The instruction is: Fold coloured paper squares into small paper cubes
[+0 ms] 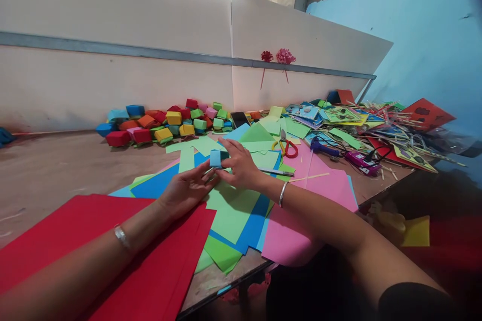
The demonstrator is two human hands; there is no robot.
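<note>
Between my two hands, over the middle of the table, is a small blue folded paper box (216,158). My left hand (188,188) holds it from the left, palm turned up, fingers at its lower side. From the right, my right hand (241,165) grips it with thumb below and fingers around its far side, partly hiding it. Below them lie overlapping sheets of light green paper (229,210) and blue paper (150,183). A cutter knife (276,172) lies just right of my right hand, and red-and-yellow-handled scissors (289,149) rest beyond it.
Many coloured paper cubes (173,119) are heaped by the wall. Red sheets (158,261) cover the front left, pink sheets (297,235) the right. A purple device (363,162), a glue gun (324,148) and piled cards with sticks (342,115) stand at the right.
</note>
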